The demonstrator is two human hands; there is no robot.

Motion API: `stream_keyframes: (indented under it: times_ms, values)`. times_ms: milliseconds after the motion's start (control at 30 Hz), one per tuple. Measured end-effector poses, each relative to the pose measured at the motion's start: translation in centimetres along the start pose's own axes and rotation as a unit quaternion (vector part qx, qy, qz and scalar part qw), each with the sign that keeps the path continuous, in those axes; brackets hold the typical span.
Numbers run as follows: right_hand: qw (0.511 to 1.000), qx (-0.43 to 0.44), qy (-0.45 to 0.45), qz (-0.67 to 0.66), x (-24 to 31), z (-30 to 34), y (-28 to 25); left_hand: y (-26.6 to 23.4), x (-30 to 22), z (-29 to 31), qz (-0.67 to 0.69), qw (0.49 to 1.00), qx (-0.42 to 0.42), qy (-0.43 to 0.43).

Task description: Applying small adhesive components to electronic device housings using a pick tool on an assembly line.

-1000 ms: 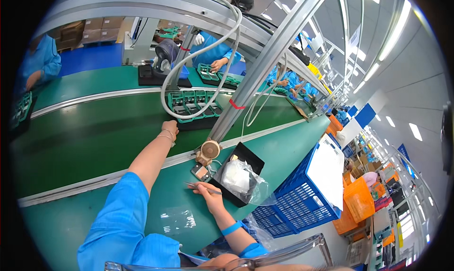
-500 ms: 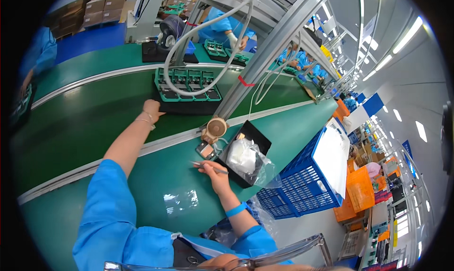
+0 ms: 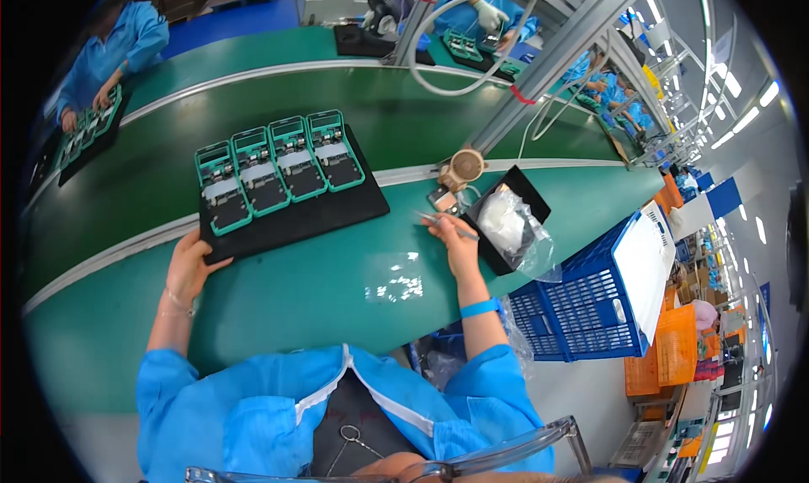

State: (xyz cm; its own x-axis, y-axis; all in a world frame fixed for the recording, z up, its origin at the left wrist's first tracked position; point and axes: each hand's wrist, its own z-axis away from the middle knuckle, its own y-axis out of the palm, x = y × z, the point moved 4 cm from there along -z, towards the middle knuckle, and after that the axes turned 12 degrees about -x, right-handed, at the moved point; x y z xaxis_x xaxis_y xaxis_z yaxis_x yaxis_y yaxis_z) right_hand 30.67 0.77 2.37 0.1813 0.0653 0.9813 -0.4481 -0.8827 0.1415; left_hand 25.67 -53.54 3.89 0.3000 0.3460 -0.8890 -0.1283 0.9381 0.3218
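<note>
While the left hand is clamping the black tray's lower-left corner, long axis running toward upper right, the right hand is pinching tweezers right of centre.

The person is wearing a bright blue short-sleeved smock with white trim, a blue wristband and a thin bracelet.

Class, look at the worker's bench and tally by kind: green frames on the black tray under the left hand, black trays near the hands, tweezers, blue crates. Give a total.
Green frames: 4
Black trays: 2, the second holding a clear bag
Tweezers: 1, in the right hand
Blue crates: 1
Total: 8
The left hand grips the first tray's edge.
</note>
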Motion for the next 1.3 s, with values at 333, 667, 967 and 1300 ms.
stream_keyframes:
  times_ms: [333,667,967,1300]
  values:
    - [0.965,0.090,-0.075,0.234,4.6,9.6,1.5,-12.2,-1.1,10.3,-0.192,0.979,-0.050,-0.041]
    - [0.880,0.154,-0.308,0.327,6.5,14.5,3.1,12.7,1.1,11.7,-0.497,0.677,0.179,0.513]
    - [0.872,0.176,-0.331,0.314,5.9,14.8,3.4,21.6,11.2,11.6,-0.528,0.541,0.365,0.545]
    - [0.828,0.212,-0.400,0.332,5.4,14.0,4.2,21.2,11.3,11.1,-0.526,0.534,0.358,0.557]
